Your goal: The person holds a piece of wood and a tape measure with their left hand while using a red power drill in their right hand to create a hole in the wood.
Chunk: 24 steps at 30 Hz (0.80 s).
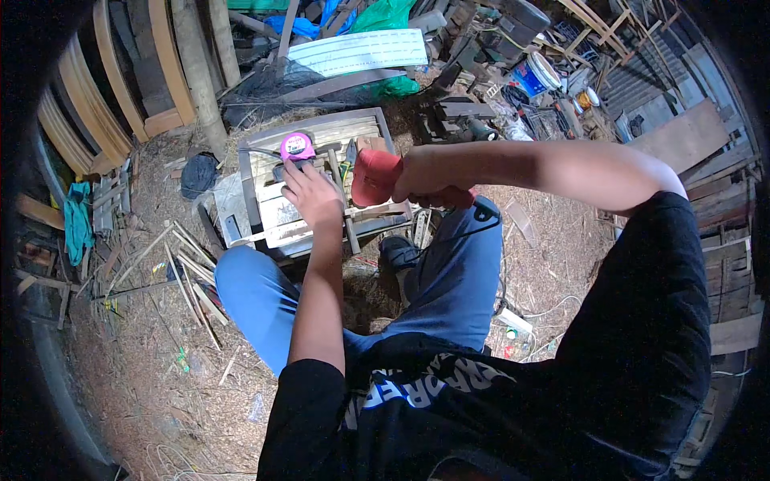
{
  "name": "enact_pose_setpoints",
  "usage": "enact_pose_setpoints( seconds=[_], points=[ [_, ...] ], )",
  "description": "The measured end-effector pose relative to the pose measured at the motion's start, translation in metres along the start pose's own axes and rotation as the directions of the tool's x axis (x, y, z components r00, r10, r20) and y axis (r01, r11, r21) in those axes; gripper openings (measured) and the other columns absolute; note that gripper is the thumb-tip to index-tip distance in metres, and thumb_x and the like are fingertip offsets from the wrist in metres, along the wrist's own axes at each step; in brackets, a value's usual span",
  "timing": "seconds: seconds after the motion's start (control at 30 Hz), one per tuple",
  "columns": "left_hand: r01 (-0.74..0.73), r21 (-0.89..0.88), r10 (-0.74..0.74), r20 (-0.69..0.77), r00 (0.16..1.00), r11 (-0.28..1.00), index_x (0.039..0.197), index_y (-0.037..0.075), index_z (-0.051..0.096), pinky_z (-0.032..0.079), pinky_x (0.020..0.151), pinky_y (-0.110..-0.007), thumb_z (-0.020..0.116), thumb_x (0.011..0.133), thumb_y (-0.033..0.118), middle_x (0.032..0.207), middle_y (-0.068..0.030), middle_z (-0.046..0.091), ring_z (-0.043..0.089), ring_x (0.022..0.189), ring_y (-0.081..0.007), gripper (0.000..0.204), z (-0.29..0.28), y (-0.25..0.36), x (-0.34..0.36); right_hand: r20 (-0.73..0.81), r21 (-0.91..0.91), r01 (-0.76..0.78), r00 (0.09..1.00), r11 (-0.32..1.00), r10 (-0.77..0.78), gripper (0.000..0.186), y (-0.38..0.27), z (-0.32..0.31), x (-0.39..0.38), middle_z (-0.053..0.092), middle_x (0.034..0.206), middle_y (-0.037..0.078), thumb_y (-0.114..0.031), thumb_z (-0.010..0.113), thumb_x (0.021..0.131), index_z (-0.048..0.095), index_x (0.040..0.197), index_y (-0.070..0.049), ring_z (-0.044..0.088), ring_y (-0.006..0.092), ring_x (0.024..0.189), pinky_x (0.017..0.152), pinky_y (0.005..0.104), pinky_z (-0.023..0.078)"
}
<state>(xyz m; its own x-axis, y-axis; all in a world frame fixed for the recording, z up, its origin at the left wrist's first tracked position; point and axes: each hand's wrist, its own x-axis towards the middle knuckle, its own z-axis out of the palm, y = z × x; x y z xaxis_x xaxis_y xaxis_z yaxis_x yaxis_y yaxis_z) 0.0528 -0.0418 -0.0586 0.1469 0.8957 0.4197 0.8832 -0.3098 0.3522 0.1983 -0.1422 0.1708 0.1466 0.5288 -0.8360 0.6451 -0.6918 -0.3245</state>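
My left hand (311, 194) lies flat on pale wood on a low wooden bench (382, 127), its fingers stretched toward a pink tape measure (297, 145). In my right hand (415, 172) is a red corded power tool (375, 177), probably a drill, held over the bench's right side. Its working end is hidden from here. The black cord (463, 234) runs from the handle down past my right knee. Between the two hands stand narrow wooden strips (351, 236), with more wood pieces around them.
Thin wood offcuts (195, 280) litter the ground left of my knee. A black bag (198, 175) sits left of the bench. Curved wooden frames (84, 104) lean at the far left. A paint bucket (539, 74) and scrap are piled at the far right. A white power strip (513, 320) lies by my right leg.
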Motion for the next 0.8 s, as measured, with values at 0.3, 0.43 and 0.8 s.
enact_pose_setpoints(
  seconds=[0.3,0.43,0.8],
  points=[
    [0.009,0.001,-0.009,0.04,0.999,1.0,0.128,0.0,0.052,0.029,0.115,-0.059,0.058,0.097,0.027,0.158,-0.0263,0.038,0.034,0.146,-0.0425,0.041,-0.005,0.001,0.001,-0.018,-0.006,-0.027,0.999,1.0,0.027,0.029,-0.01,-0.001,-0.007,0.06,0.064,0.007,-0.03,0.071,0.09,0.065,0.078,-0.004,0.056,0.0184,0.047,0.04,0.037,0.044],
    [0.0,-0.004,0.0,0.024,1.0,1.0,0.126,0.001,0.052,0.03,0.114,-0.059,0.059,0.096,0.026,0.157,-0.0264,0.039,0.035,0.146,-0.0427,0.04,-0.003,0.001,-0.001,-0.017,0.012,-0.036,0.999,0.999,0.036,0.032,-0.005,0.007,0.001,0.057,0.061,0.005,-0.03,0.071,0.09,0.062,0.074,-0.004,0.055,0.0183,0.046,0.039,0.0374,0.044],
    [-0.002,0.015,0.002,0.02,1.0,1.0,0.125,0.002,0.053,0.031,0.113,-0.06,0.061,0.095,0.028,0.157,-0.0254,0.04,0.035,0.146,-0.0413,0.041,0.0,0.0,-0.003,-0.016,0.04,-0.115,0.993,0.993,0.115,0.029,-0.001,0.0,0.007,0.059,0.06,0.007,-0.027,0.072,0.088,0.064,0.074,-0.003,0.056,0.0186,0.046,0.041,0.0373,0.045]
  ],
)
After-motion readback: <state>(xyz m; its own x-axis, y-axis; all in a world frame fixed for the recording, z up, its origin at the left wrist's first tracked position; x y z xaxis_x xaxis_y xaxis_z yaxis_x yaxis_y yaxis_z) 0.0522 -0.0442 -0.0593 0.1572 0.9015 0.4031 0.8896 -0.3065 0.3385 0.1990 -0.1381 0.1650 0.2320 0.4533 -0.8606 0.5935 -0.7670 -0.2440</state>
